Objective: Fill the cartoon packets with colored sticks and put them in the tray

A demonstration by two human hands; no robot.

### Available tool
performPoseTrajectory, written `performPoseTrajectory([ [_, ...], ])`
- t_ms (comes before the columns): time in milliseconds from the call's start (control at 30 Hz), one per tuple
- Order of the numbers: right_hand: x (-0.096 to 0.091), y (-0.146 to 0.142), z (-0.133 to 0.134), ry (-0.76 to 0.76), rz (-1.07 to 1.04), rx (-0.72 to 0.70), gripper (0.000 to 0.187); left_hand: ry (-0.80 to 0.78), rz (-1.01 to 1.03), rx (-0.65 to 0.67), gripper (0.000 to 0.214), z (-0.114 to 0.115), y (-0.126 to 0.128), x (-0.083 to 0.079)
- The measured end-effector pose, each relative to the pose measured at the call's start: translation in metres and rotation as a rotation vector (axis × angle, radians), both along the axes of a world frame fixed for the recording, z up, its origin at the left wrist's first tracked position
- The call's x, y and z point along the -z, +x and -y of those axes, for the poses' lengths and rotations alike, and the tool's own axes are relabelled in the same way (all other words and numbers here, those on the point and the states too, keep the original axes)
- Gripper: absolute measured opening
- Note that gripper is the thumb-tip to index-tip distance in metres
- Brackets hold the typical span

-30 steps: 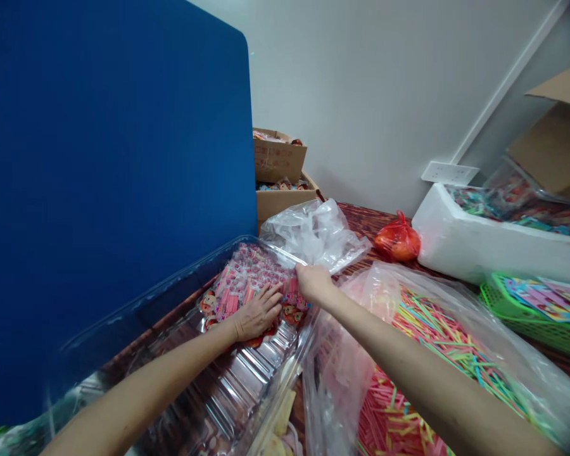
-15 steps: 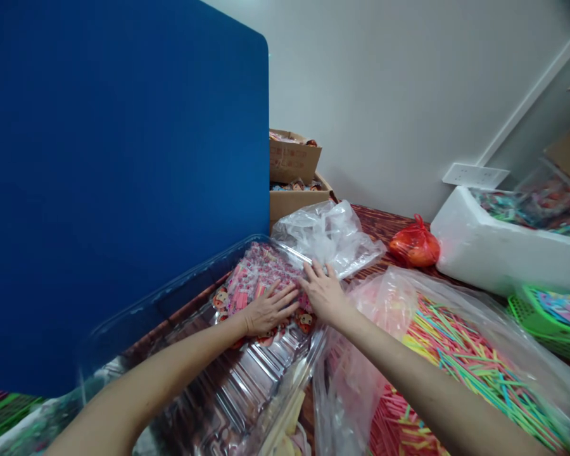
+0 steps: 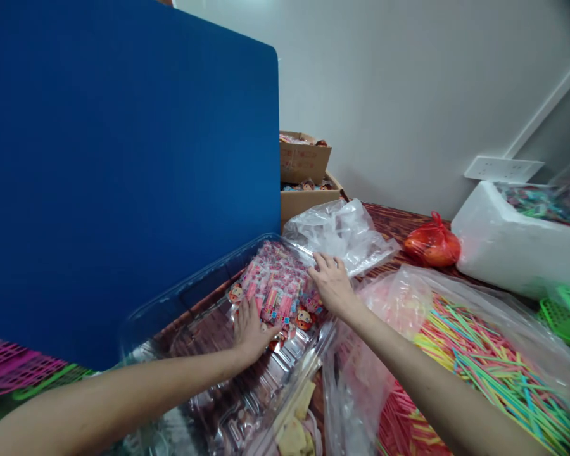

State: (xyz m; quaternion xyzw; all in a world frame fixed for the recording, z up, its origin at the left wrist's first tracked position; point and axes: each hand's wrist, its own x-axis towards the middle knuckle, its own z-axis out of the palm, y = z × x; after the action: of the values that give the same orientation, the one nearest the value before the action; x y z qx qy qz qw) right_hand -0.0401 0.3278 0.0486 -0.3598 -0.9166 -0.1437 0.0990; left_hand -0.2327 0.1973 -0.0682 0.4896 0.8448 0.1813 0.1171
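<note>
A clear plastic tray [image 3: 209,277] with a ribbed bottom stands before me. Small clear packets [image 3: 279,278] with pink contents and cartoon faces are heaped at its far end. My left hand [image 3: 253,330] lies with its fingers stretched and the thumb apart, at the near edge of the heap. On the right side of the same heap is my right hand [image 3: 331,285], fingers spread over the tray's rim and the packets. Neither hand grips anything. The undersides of both palms are hidden.
A tall blue panel [image 3: 133,177] blocks the left. Behind the tray are a crumpled clear bag [image 3: 337,231] and cardboard boxes [image 3: 305,163]. To the right lie a bag of coloured strips [image 3: 489,354], a red bag [image 3: 433,244], a white foam box [image 3: 522,244] and a green basket [image 3: 563,323].
My left hand has drawn back toward me and to the left, uncovering the middle of the packet heap. My right hand stays near the tray's right rim. The view has shifted slightly left.
</note>
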Motion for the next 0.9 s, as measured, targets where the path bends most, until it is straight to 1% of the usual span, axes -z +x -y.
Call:
performPoseTrajectory([
  [33, 0.000, 0.000, 0.000, -0.011, 0.005, -0.015, 0.027, 0.025, -0.008, 0.032, 0.108, -0.003, 0.001, 0.005],
  [100, 0.000, 0.001, 0.000, -0.040, 0.023, -0.025, 0.025, 0.128, -0.033, 0.112, 0.102, -0.015, 0.001, 0.011],
  [200, 0.001, 0.003, -0.002, -0.063, 0.007, -0.003, 0.028, 0.338, -0.086, 0.266, 0.095, -0.036, -0.005, 0.015],
  [267, 0.000, 0.005, -0.004, -0.093, -0.014, 0.019, 0.028, 0.440, -0.131, 0.316, 0.093, -0.046, -0.010, 0.017],
  [367, -0.008, 0.007, -0.008, -0.154, -0.022, 0.003, 0.026, 0.497, -0.198, 0.309, 0.091, -0.050, -0.014, 0.019],
  [467, -0.028, 0.004, -0.012, -0.155, 0.009, -0.113, 0.025, 0.483, -0.245, 0.296, 0.089, -0.048, -0.013, 0.016],
  [567, -0.052, -0.005, -0.015, -0.189, 0.116, -0.213, 0.026, 0.473, -0.261, 0.254, 0.091, -0.044, -0.009, 0.009],
  [633, -0.063, -0.013, -0.019, -0.268, 0.221, -0.224, 0.024, 0.465, -0.251, 0.225, 0.095, -0.041, -0.007, 0.003],
  [667, -0.065, -0.017, -0.021, -0.307, 0.268, -0.220, 0.023, 0.457, -0.245, 0.211, 0.096, -0.041, -0.006, 0.001],
  [733, -0.062, -0.024, -0.023, -0.340, 0.320, -0.201, 0.020, 0.434, -0.243, 0.187, 0.097, -0.039, -0.005, -0.001],
  [767, -0.057, -0.026, -0.024, -0.327, 0.320, -0.192, 0.020, 0.423, -0.251, 0.179, 0.095, -0.039, -0.005, 0.000],
  [833, -0.043, -0.029, -0.021, -0.270, 0.288, -0.182, 0.021, 0.419, -0.284, 0.177, 0.091, -0.041, -0.006, 0.001],
  [900, -0.028, -0.028, -0.015, -0.217, 0.253, -0.204, 0.023, 0.421, -0.328, 0.190, 0.088, -0.044, -0.007, 0.003],
])
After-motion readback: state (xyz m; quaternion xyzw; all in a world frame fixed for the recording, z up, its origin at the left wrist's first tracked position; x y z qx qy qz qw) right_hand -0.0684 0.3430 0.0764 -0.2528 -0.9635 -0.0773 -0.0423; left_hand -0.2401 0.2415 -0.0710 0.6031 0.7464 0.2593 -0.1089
